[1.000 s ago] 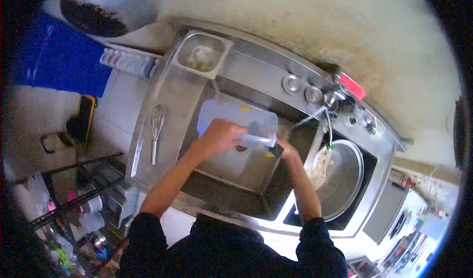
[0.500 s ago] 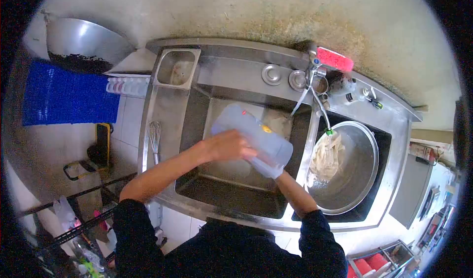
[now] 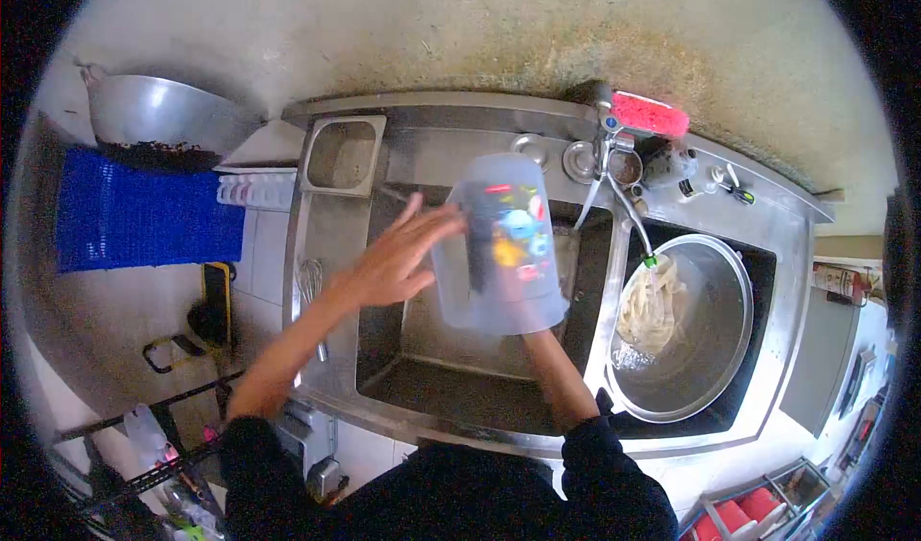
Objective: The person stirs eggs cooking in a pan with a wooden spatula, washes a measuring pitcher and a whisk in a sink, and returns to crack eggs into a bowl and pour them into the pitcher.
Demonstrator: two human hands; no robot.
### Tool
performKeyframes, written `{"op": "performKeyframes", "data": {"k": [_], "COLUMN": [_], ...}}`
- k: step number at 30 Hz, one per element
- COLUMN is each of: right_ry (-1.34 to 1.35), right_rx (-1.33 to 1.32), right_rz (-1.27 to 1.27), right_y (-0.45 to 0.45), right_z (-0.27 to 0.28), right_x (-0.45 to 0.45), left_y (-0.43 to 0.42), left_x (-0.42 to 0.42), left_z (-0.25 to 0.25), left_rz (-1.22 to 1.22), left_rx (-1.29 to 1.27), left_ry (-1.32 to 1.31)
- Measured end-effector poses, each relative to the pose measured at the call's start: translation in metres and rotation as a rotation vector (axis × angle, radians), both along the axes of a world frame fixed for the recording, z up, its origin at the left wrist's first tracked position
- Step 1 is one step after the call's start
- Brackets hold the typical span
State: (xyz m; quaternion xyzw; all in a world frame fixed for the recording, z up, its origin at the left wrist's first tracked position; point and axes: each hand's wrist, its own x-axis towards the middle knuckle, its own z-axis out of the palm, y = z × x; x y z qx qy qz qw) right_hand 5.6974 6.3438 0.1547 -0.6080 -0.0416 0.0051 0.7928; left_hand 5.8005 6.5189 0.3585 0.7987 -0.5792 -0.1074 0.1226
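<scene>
A translucent plastic container [image 3: 504,244] with a colourful printed label is held over the steel sink basin [image 3: 436,340]. My right hand [image 3: 523,296] shows blurred through the plastic, reaching inside with a dark item that I cannot make out. Beside the container's left side, my left hand [image 3: 393,258] has its fingers spread. To the right, water runs from the green-tipped tap [image 3: 649,260] onto pale cloth-like material [image 3: 652,316] in a large round metal pot [image 3: 705,349].
A whisk [image 3: 310,287] lies on the left counter, below a small steel pan [image 3: 343,155]. Small metal lids [image 3: 578,161], a pink sponge [image 3: 649,115] and bottles [image 3: 672,165] stand along the back ledge. A dark rack [image 3: 153,445] is at lower left.
The container has turned from lying sideways to upright in view, its label now showing. My left hand has come off it and spread its fingers. The view has shifted slightly.
</scene>
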Motion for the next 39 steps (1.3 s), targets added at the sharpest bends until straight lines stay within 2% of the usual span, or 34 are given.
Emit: {"op": "performKeyframes", "data": {"k": [2, 4, 6, 7, 9, 12, 13, 15, 16, 17, 18, 19, 20, 22, 23, 24, 26, 27, 28, 30, 31, 32, 34, 35, 37, 38, 39], "right_ry": [0.004, -0.028, -0.025, -0.018, 0.007, -0.013, -0.016, 0.002, 0.023, 0.044, 0.059, 0.065, 0.061, 0.042, 0.030, 0.039, 0.055, 0.063, 0.063, 0.058, 0.058, 0.059, 0.068, 0.082, 0.095, 0.090, 0.087], "right_rx": [-0.016, -0.056, -0.048, -0.034, -0.014, -0.036, -0.048, -0.033, -0.018, -0.002, 0.014, 0.024, 0.024, -0.017, -0.023, -0.021, -0.015, -0.015, -0.006, -0.008, -0.013, -0.020, -0.012, 0.013, 0.026, 0.023, 0.020], "right_rz": [-0.013, -0.041, -0.048, -0.047, -0.036, -0.062, -0.071, -0.080, -0.072, -0.062, -0.068, -0.068, -0.076, -0.118, -0.135, -0.144, -0.143, -0.144, -0.146, -0.150, -0.153, -0.155, -0.152, -0.139, -0.126, -0.127, -0.121], "right_y": [0.016, 0.046, 0.056, 0.056, 0.051, 0.061, 0.065, 0.062, 0.055, 0.047, 0.040, 0.037, 0.038, 0.052, 0.055, 0.056, 0.053, 0.052, 0.052, 0.055, 0.055, 0.056, 0.049, 0.040, 0.031, 0.034, 0.037], "right_z": [-0.003, -0.008, -0.016, -0.020, -0.023, -0.021, -0.021, -0.022, -0.024, -0.026, -0.027, -0.029, -0.029, -0.030, -0.030, -0.032, -0.036, -0.038, -0.037, -0.032, -0.031, -0.030, -0.029, -0.029, -0.032, -0.036, -0.040], "right_x": [-0.002, 0.001, 0.007, 0.011, 0.017, 0.017, 0.013, 0.010, 0.006, 0.006, 0.002, 0.002, 0.001, 0.005, 0.007, 0.006, 0.006, 0.005, 0.004, 0.005, 0.007, 0.007, 0.019, 0.023, 0.026, 0.021, 0.014], "left_y": [-0.009, -0.027, -0.042, -0.042, -0.039, -0.046, -0.039, -0.018, -0.020, -0.028, -0.042, -0.052, -0.052, -0.042, -0.037, -0.031, -0.025, -0.029, -0.037, -0.051, -0.040, -0.035, -0.027, -0.022, -0.022, -0.027, -0.030], "left_x": [-0.028, -0.053, -0.060, -0.062, -0.072, -0.058, -0.053, -0.032, -0.040, -0.053, -0.059, -0.069, -0.064, -0.064, -0.056, -0.054, -0.048, -0.054, -0.059, -0.070, -0.075, -0.082, -0.083, -0.077, -0.074, -0.076, -0.085], "left_z": [-0.012, -0.046, -0.058, -0.064, -0.080, -0.104, -0.104, -0.087, -0.097, -0.114, -0.105, -0.095, -0.113, -0.162, -0.137, -0.125, -0.112, -0.123, -0.125, -0.126, -0.163, -0.184, -0.226, -0.219, -0.145, -0.133, -0.143], "left_rz": [0.596, 0.788, 1.364, 1.367, 1.450, 1.565, 1.573, 1.355, 1.369, 1.431, 1.448, 1.323, 1.320, 1.490, 1.389, 1.395, 1.286, 1.295, 1.291, 1.333, 1.248, 1.251, 1.276, 1.198, 0.818, 0.747, 1.131], "left_rx": [-0.155, -0.281, -0.972, -0.978, -1.265, -1.120, -1.123, -1.265, -1.263, -1.141, -1.015, -0.781, -0.792, -1.079, -1.183, -1.175, -1.244, -1.156, -1.154, -1.039, -1.032, -1.030, -1.305, -1.399, -1.405, -1.399, -1.281], "left_ry": [0.243, 0.195, 1.028, 1.020, 1.276, 1.247, 1.256, 1.842, 1.849, 1.540, 1.234, 0.977, 0.981, 1.479, 1.607, 1.615, 1.810, 1.596, 1.593, 1.367, 1.639, 1.646, 1.719, 1.761, 1.801, 1.763, 1.625]}}
